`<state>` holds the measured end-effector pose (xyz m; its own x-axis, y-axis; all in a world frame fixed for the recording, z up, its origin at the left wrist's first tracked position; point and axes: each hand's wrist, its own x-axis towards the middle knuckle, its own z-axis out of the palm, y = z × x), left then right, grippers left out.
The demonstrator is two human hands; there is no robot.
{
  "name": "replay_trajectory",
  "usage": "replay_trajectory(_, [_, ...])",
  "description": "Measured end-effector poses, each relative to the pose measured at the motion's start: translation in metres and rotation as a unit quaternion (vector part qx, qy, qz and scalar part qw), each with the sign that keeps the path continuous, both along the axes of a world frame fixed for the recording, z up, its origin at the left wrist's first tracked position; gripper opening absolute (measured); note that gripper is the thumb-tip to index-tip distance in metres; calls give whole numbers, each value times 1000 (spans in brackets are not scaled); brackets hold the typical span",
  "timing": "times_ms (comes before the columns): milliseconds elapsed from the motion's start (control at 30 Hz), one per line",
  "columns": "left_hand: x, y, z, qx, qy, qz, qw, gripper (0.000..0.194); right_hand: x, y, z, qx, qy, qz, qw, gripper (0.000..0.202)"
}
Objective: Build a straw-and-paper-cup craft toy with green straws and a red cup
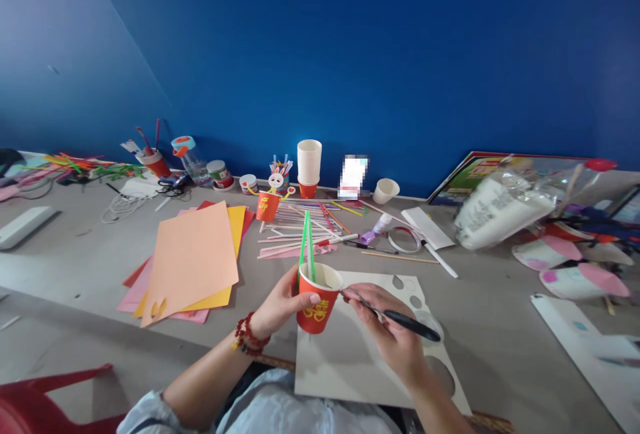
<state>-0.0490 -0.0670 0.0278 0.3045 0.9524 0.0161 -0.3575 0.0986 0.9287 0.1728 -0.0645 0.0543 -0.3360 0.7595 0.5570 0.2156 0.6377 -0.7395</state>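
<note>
My left hand [290, 301] is wrapped round a red paper cup [320, 317] with yellow lettering, its thumb on the front wall. A bent green pipe cleaner [307, 237] stands up at the cup's left side, both ends close together at the top. My right hand [387, 321] is closed on a pair of black-handled scissors [410, 325], seen edge-on. Their thin metal end reaches the cup's right side near the rim; whether it pierces the wall cannot be made out. Below both hands lies a white board [345, 367] with round cut-outs along its right side.
Stacked coloured paper [195, 261] lies left. Pipe cleaners and sticks [290, 227] are strewn ahead, by a decorated rabbit cup [269, 206]. Stacked cups [309, 161] stand near the blue wall. A plastic-wrapped pack [500, 211] is right; a red stool [55, 401] is lower left.
</note>
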Motion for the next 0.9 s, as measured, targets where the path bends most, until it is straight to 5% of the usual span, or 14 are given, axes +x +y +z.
replay_trajectory(167, [2, 0, 7, -80, -63, -63, 993, 47, 5, 4, 6, 32, -13, 34, 999, 28])
replay_trajectory(500, [0, -5, 8, -157, -70, -78, 982, 46, 12, 3, 16, 19, -31, 77, 996, 30])
replay_trajectory(667, [3, -7, 6, -132, -74, -69, 986, 49, 8, -1, 7, -17, 0, 20, 1000, 23])
replay_trajectory(900, [3, -10, -4, -36, -9, 22, 999, 51, -3, -8, -11, -155, 87, -21, 984, 19])
